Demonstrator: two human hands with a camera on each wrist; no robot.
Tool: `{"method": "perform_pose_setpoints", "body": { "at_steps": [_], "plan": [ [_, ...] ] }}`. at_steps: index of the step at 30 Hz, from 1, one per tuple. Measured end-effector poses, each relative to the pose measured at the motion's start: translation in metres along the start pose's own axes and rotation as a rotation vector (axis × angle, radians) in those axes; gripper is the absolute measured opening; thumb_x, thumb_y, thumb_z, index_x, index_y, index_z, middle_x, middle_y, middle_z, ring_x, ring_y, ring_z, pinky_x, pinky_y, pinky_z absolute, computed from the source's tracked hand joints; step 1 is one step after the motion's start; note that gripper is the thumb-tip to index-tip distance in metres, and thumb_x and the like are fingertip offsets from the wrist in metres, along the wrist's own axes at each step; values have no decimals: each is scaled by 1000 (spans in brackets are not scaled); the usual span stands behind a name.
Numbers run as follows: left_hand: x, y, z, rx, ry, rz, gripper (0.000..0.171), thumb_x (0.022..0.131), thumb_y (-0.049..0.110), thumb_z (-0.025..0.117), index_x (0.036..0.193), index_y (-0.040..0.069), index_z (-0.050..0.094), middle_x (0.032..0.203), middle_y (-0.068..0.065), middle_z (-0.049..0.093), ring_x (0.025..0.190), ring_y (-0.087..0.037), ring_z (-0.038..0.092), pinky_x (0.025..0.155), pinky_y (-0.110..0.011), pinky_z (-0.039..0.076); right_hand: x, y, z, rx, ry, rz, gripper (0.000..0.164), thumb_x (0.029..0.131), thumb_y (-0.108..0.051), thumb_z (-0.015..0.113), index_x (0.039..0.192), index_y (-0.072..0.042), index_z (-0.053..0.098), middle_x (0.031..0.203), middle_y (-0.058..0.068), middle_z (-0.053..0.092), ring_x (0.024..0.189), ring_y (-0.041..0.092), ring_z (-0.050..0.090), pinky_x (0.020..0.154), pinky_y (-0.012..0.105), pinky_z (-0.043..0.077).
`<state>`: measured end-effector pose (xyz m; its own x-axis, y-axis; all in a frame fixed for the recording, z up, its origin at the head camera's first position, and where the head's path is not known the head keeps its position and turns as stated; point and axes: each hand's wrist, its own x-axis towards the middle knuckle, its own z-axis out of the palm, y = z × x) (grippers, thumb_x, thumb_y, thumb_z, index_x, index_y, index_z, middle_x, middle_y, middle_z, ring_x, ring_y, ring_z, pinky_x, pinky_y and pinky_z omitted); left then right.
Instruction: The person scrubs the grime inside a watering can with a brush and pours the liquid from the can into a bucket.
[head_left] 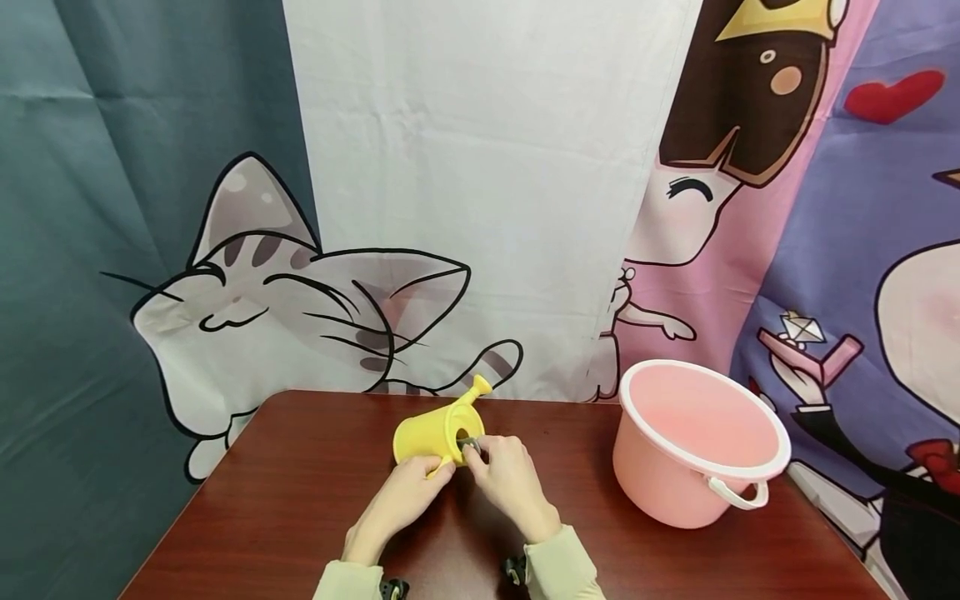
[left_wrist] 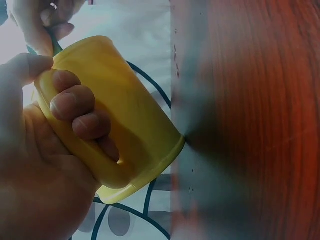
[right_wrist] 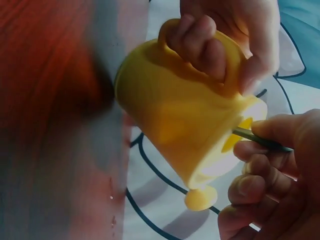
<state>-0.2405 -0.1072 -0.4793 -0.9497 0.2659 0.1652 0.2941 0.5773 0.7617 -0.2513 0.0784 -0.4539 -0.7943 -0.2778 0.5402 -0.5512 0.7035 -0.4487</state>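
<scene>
A yellow watering can (head_left: 423,435) is tilted on its side, its top opening turned toward the right hand and its spout pointing up and away. My left hand (head_left: 408,492) grips the can's handle, fingers curled through the loop in the left wrist view. Between thumb and fingers, my right hand (head_left: 512,479) pinches a slim dark greenish rod-like piece (right_wrist: 260,139). One end of that piece reaches into the hole in the can's top; its kind cannot be made out. The base rim of the can (left_wrist: 120,95) is close over the table.
On the right side of the brown wooden table (head_left: 300,517) stands a pink bucket (head_left: 667,483) with a white rim and a white handle hanging at its front. Cloth curtains (head_left: 480,167) with cartoon prints hang right behind the table's far edge.
</scene>
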Motion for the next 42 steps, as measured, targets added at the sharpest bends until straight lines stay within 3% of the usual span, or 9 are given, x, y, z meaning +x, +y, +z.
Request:
{"method": "perform_pose_setpoints", "body": {
  "at_steps": [8, 25, 34, 42],
  "plan": [
    [1, -2, 0, 0, 4, 2, 40, 99, 37, 54, 65, 16, 47, 59, 9, 36, 52, -6, 33, 53, -23, 32, 0, -1, -6, -91, 33, -16, 39, 87, -19, 67, 56, -24, 43, 52, -13, 30, 50, 10, 37, 46, 26, 33],
    [-1, -2, -3, -2, 10, 3, 41, 99, 35, 55, 64, 16, 47, 57, 9, 36, 52, -6, 33, 52, -23, 31, 3, -13, -31, -114, 76, -39, 40, 82, -15, 67, 53, -24, 41, 50, -15, 25, 47, 7, 31, 43, 24, 30],
    [-1, -3, -2, -25, -6, -30, 41, 100, 37, 53, 65, 17, 47, 58, 8, 36, 51, -6, 33, 52, -23, 31, 1, -10, -14, -72, 6, -15, 40, 86, -17, 65, 55, -24, 41, 52, -14, 25, 49, 7, 33, 45, 24, 32],
    [-1, 0, -1, -7, 12, -2, 41, 99, 36, 55, 65, 17, 46, 58, 9, 34, 52, -5, 30, 53, -22, 30, -1, -2, 0, -17, -4, 23, 41, 90, -21, 66, 56, -23, 43, 52, -13, 29, 50, 8, 37, 45, 24, 33]
  ]
}}
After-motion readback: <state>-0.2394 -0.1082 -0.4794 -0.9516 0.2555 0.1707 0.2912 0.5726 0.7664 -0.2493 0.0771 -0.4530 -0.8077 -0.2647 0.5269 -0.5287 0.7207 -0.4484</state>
